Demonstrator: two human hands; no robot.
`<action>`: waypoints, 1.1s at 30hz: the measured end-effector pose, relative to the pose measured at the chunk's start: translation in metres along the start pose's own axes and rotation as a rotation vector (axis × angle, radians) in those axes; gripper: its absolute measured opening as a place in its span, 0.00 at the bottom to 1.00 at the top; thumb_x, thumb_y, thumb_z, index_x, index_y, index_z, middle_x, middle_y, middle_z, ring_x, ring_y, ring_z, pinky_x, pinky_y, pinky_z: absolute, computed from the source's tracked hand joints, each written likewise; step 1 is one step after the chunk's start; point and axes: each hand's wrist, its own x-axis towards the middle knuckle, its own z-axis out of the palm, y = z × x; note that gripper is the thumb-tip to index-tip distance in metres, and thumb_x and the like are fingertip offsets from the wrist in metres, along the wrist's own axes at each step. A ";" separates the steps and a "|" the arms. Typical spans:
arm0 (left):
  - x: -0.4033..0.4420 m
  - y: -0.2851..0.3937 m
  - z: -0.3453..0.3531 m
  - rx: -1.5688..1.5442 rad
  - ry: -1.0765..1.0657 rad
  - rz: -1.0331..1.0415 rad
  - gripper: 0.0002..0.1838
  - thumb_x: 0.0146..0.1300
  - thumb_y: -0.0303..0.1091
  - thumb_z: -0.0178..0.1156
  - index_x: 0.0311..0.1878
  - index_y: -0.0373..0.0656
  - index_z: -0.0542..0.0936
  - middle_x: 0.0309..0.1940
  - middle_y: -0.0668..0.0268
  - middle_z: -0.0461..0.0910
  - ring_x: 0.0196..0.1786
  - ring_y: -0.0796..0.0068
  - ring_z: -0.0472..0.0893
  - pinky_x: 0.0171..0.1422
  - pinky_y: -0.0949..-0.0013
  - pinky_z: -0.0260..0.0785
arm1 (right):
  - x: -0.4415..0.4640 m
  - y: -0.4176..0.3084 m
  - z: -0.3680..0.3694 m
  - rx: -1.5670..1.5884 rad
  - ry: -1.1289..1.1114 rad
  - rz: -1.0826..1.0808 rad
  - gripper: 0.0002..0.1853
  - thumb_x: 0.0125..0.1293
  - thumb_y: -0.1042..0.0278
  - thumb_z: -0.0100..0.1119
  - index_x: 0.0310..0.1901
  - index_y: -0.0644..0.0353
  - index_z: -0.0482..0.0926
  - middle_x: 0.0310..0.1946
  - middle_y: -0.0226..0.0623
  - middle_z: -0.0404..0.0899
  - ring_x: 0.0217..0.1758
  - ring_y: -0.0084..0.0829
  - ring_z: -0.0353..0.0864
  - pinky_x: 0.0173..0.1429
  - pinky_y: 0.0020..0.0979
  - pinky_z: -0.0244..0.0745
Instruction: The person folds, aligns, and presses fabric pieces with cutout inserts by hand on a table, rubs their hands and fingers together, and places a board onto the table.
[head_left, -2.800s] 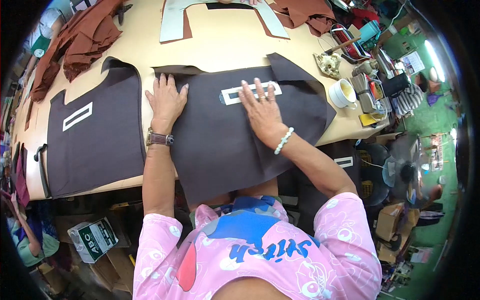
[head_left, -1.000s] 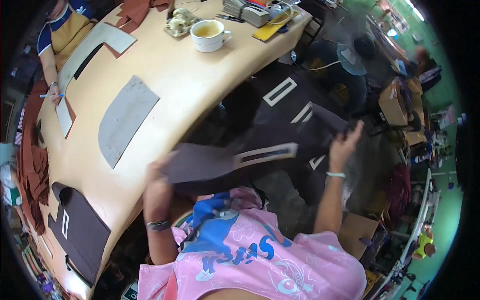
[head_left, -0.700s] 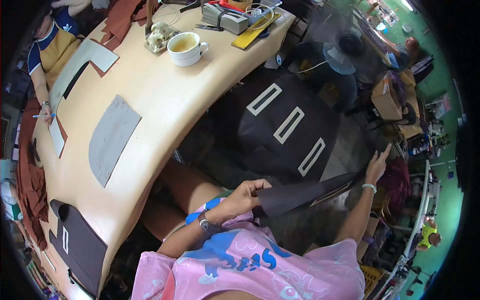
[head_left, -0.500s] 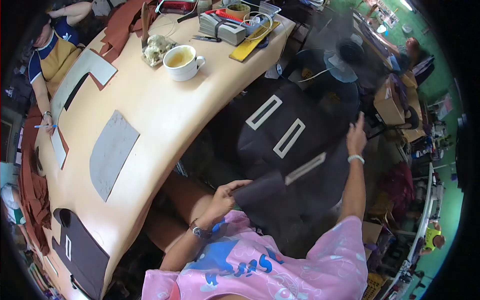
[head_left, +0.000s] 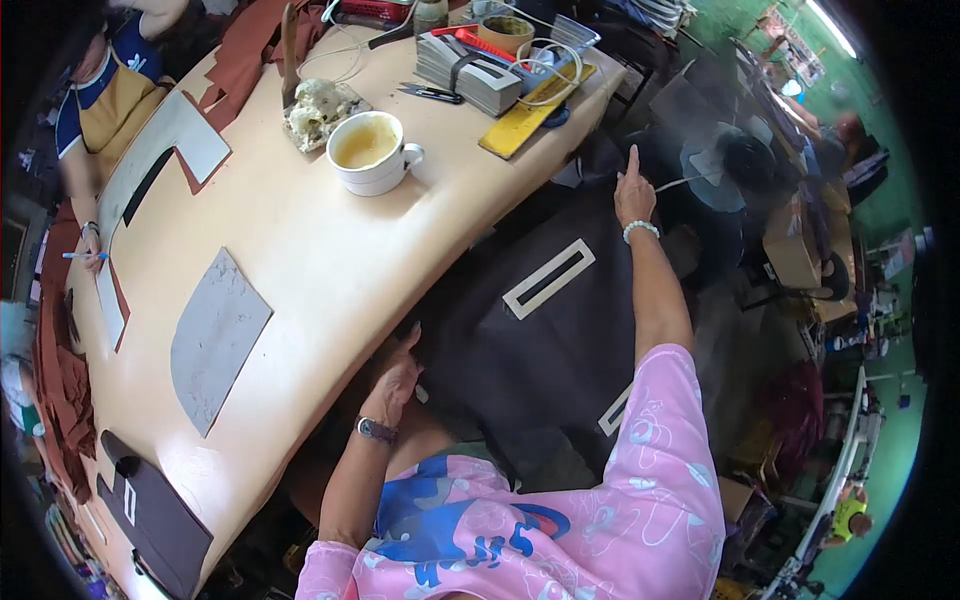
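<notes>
Table (head_left: 330, 260): beside the left grip (head_left: 395, 385). Dark cloth (head_left: 560, 350): between left grip and right grip (head_left: 636, 195); whether either is clasping it cannot be determined. Grey panel (head_left: 220, 345): on the table, left of the left grip. White frame (head_left: 541, 269): on the cloth, between the grips.

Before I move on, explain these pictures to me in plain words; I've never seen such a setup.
There is no machine here: one camera, worn on a person's head, looks forward and down at their bare hands. The left hand, with a watch, and the right hand, with a bracelet, are by the dark cloth beside the table; whether either grips it, I cannot tell. On the table are a cup, a grey piece, a yellow strip and more. Across it, another person's hand holds a pen.
</notes>
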 end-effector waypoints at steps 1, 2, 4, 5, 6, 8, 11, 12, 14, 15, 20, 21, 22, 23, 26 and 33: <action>-0.002 0.008 0.006 0.033 0.052 0.021 0.27 0.62 0.41 0.57 0.62 0.46 0.64 0.57 0.61 0.69 0.60 0.66 0.69 0.62 0.54 0.61 | 0.002 -0.003 0.009 -0.022 0.014 -0.002 0.34 0.62 0.66 0.52 0.67 0.57 0.50 0.36 0.47 0.79 0.41 0.46 0.77 0.46 0.43 0.68; -0.009 0.015 0.011 0.067 0.081 0.023 0.28 0.61 0.42 0.58 0.63 0.47 0.62 0.57 0.61 0.69 0.61 0.66 0.67 0.62 0.53 0.60 | 0.000 -0.003 0.022 -0.042 0.028 -0.007 0.34 0.61 0.66 0.54 0.67 0.58 0.50 0.40 0.46 0.78 0.45 0.45 0.75 0.49 0.43 0.66; 0.004 0.003 -0.005 0.191 0.048 0.144 0.30 0.61 0.45 0.58 0.64 0.49 0.61 0.58 0.61 0.67 0.62 0.66 0.65 0.62 0.53 0.58 | -0.002 -0.015 0.030 -0.085 -0.012 0.079 0.37 0.59 0.64 0.58 0.67 0.59 0.51 0.54 0.43 0.71 0.58 0.41 0.66 0.58 0.46 0.57; 0.036 -0.037 -0.038 0.283 -0.003 0.262 0.31 0.60 0.45 0.59 0.64 0.49 0.61 0.59 0.62 0.67 0.63 0.67 0.63 0.63 0.54 0.58 | -0.008 -0.023 0.029 -0.149 0.059 0.097 0.39 0.56 0.59 0.61 0.66 0.58 0.52 0.59 0.43 0.66 0.59 0.43 0.64 0.57 0.49 0.58; 0.024 -0.027 -0.038 0.241 0.023 0.149 0.32 0.59 0.45 0.60 0.64 0.48 0.61 0.61 0.64 0.64 0.64 0.68 0.62 0.64 0.54 0.56 | -0.012 -0.024 0.034 -0.119 0.081 0.147 0.42 0.53 0.56 0.63 0.66 0.58 0.52 0.60 0.44 0.64 0.60 0.45 0.62 0.58 0.52 0.58; 0.003 -0.027 -0.053 0.284 -0.019 0.155 0.30 0.61 0.42 0.57 0.64 0.44 0.62 0.64 0.64 0.60 0.66 0.69 0.58 0.67 0.59 0.54 | -0.024 -0.043 0.027 -0.094 0.199 0.219 0.40 0.55 0.52 0.61 0.64 0.61 0.55 0.61 0.48 0.61 0.63 0.49 0.60 0.55 0.55 0.61; -0.070 0.005 -0.044 0.472 -0.177 0.306 0.26 0.66 0.40 0.51 0.64 0.38 0.62 0.67 0.55 0.57 0.70 0.67 0.53 0.70 0.68 0.52 | -0.037 -0.064 0.005 0.152 0.386 0.124 0.34 0.60 0.56 0.56 0.61 0.68 0.57 0.57 0.60 0.63 0.58 0.55 0.65 0.58 0.50 0.62; -0.111 0.042 -0.040 0.540 -0.194 0.151 0.27 0.67 0.43 0.50 0.64 0.37 0.63 0.63 0.54 0.63 0.67 0.65 0.61 0.68 0.67 0.55 | -0.043 -0.081 -0.018 0.343 0.387 0.051 0.31 0.61 0.60 0.55 0.60 0.70 0.58 0.55 0.60 0.64 0.57 0.56 0.65 0.61 0.48 0.59; -0.138 0.038 -0.059 0.486 -0.338 0.449 0.21 0.66 0.41 0.53 0.56 0.35 0.73 0.52 0.57 0.75 0.57 0.70 0.72 0.63 0.68 0.61 | -0.056 -0.109 -0.041 0.495 0.512 -0.092 0.29 0.63 0.69 0.53 0.62 0.71 0.56 0.57 0.59 0.63 0.60 0.53 0.63 0.65 0.44 0.55; -0.165 0.049 -0.066 0.423 -0.303 0.457 0.19 0.65 0.39 0.54 0.53 0.35 0.75 0.49 0.59 0.77 0.54 0.72 0.74 0.61 0.69 0.63 | -0.065 -0.131 -0.052 0.551 0.558 -0.169 0.29 0.64 0.70 0.52 0.63 0.71 0.54 0.58 0.58 0.61 0.62 0.52 0.61 0.66 0.43 0.54; -0.242 0.102 -0.124 0.339 0.407 0.734 0.10 0.63 0.32 0.56 0.42 0.37 0.80 0.37 0.65 0.81 0.41 0.80 0.77 0.49 0.73 0.68 | -0.144 -0.277 -0.117 1.037 0.312 -0.483 0.30 0.66 0.71 0.47 0.66 0.68 0.50 0.66 0.51 0.52 0.71 0.45 0.50 0.72 0.40 0.44; -0.248 0.113 -0.142 0.470 0.683 0.911 0.10 0.61 0.30 0.56 0.41 0.36 0.80 0.35 0.64 0.82 0.40 0.80 0.77 0.47 0.73 0.69 | -0.166 -0.304 -0.125 1.015 0.209 -0.480 0.31 0.64 0.75 0.46 0.67 0.67 0.49 0.67 0.50 0.51 0.71 0.43 0.49 0.73 0.39 0.41; -0.255 0.123 -0.165 0.514 0.862 0.978 0.10 0.60 0.30 0.57 0.40 0.35 0.80 0.35 0.61 0.82 0.39 0.77 0.79 0.45 0.72 0.69 | -0.188 -0.331 -0.130 1.103 0.077 -0.529 0.31 0.63 0.75 0.47 0.67 0.67 0.49 0.67 0.50 0.51 0.72 0.43 0.47 0.73 0.39 0.40; -0.254 0.129 -0.194 0.642 1.059 1.078 0.10 0.59 0.31 0.57 0.40 0.35 0.80 0.36 0.57 0.82 0.39 0.70 0.80 0.44 0.70 0.70 | -0.210 -0.355 -0.137 1.185 -0.057 -0.576 0.32 0.62 0.76 0.48 0.67 0.66 0.49 0.67 0.49 0.50 0.72 0.43 0.46 0.73 0.40 0.39; -0.253 0.139 -0.272 0.899 1.429 1.104 0.10 0.56 0.31 0.59 0.40 0.37 0.79 0.38 0.56 0.80 0.42 0.58 0.79 0.46 0.64 0.71 | -0.267 -0.404 -0.165 1.151 -0.114 -0.905 0.33 0.60 0.73 0.53 0.66 0.65 0.52 0.67 0.49 0.50 0.72 0.45 0.45 0.72 0.43 0.39; -0.242 0.140 -0.357 1.211 1.466 0.725 0.13 0.53 0.38 0.60 0.38 0.39 0.80 0.36 0.58 0.79 0.40 0.58 0.79 0.46 0.60 0.71 | -0.309 -0.432 -0.155 0.838 -0.143 -1.087 0.34 0.60 0.64 0.54 0.67 0.61 0.53 0.67 0.47 0.52 0.71 0.49 0.47 0.70 0.52 0.42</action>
